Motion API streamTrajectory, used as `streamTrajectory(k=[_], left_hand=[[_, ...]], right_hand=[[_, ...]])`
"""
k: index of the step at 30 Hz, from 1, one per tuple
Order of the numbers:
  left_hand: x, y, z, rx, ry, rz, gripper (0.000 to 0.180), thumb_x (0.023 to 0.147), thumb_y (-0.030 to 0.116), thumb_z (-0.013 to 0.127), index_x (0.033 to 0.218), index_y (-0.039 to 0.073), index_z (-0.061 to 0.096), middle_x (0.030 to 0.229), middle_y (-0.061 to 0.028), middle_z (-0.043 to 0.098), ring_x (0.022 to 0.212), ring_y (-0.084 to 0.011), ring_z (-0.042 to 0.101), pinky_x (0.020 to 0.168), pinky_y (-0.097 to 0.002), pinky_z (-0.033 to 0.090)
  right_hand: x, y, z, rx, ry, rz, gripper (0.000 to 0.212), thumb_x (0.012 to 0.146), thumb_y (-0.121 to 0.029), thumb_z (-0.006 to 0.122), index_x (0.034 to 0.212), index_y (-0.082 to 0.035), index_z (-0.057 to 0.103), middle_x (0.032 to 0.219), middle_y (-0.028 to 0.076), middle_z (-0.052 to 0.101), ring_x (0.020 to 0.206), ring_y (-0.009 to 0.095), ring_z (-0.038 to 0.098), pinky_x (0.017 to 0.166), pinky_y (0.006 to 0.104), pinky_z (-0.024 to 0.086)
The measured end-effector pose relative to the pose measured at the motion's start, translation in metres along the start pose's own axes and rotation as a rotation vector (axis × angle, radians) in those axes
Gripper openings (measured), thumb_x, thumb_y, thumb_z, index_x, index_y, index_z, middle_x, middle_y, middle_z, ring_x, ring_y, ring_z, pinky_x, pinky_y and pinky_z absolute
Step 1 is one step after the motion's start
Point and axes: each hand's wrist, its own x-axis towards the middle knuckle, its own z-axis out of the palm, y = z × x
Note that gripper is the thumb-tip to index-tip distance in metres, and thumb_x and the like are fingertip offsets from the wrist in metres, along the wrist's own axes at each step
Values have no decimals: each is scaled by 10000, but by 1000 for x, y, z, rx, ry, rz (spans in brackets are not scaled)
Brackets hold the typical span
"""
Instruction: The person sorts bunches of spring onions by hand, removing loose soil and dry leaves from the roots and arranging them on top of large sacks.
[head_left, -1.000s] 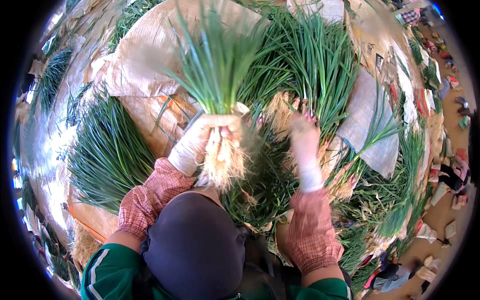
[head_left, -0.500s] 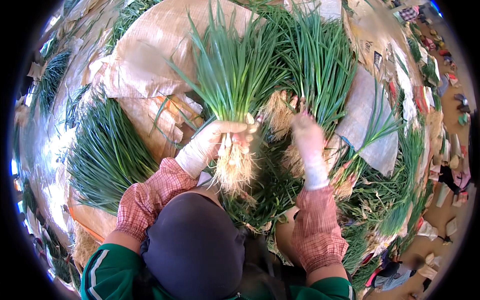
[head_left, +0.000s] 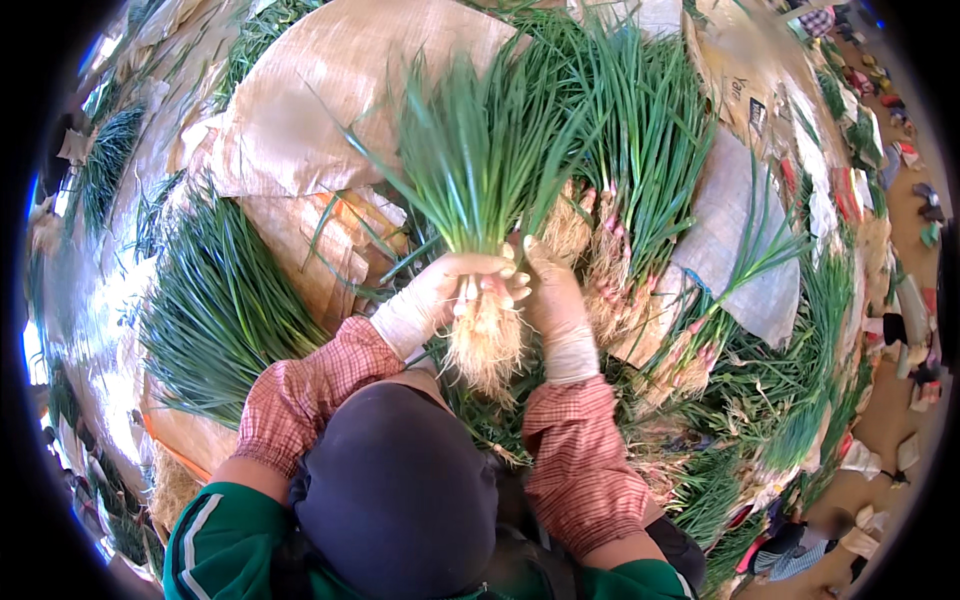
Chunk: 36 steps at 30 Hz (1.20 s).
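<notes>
My gloved left hand (head_left: 458,288) is closed around a bunch of spring onions (head_left: 470,190) just below the green leaves. The bunch stands leaves away from me, with its pale bulbs and straw-coloured roots (head_left: 485,350) hanging under the fingers. My gloved right hand (head_left: 555,290) is at the bunch's right side, thumb and fingers pinched beside the left fingertips. Green leaves rise from that pinch, and the stalk inside it is mostly hidden. Beyond the right hand lies a pile of spring onions (head_left: 640,150) with reddish bulbs and roots toward me.
A heap of green leaves (head_left: 220,310) lies at the left. A beige woven sack (head_left: 330,100) is behind the bunch, and a greyish sack piece (head_left: 745,240) is at the right. Loose spring onions (head_left: 700,335) lie on it. Another person (head_left: 795,550) is at the lower right.
My right hand has moved left from the pile to the side of the held bunch. The left hand has shifted slightly right with its bunch.
</notes>
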Motion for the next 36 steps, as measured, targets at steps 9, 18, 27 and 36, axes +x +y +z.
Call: streamTrajectory(k=[9,18,27,36], left_hand=[[1,4,-5,131,175,-8,258,866,29,607,1123,10,592,944,-115,664,875,-277,675,790,-435,569],[9,18,-19,-19,-52,-44,274,856,71,595,1105,-44,589,1180,-187,615,1021,-261,629,831,-342,536],[-8,33,21,225,87,26,185,834,75,636,963,-57,645,847,-127,695,756,-212,691,747,-315,573],[16,23,-10,14,-70,-46,391,850,89,616,1202,-71,560,984,-135,678,934,-268,666,866,-385,538]], right_hand=[[3,34,-21,-328,431,-290,154,917,-171,602,1034,-84,650,1009,102,658,804,152,647,748,248,552],[69,-93,-78,-1439,597,-142,507,916,-492,535,1008,-23,705,902,172,703,859,348,680,764,438,525],[-24,-33,3,-1054,-194,-174,270,861,-278,548,981,-111,722,933,66,721,840,239,679,862,347,529],[60,-83,-61,-1557,570,-162,482,997,-417,402,948,-16,665,861,176,696,803,326,685,698,433,537]])
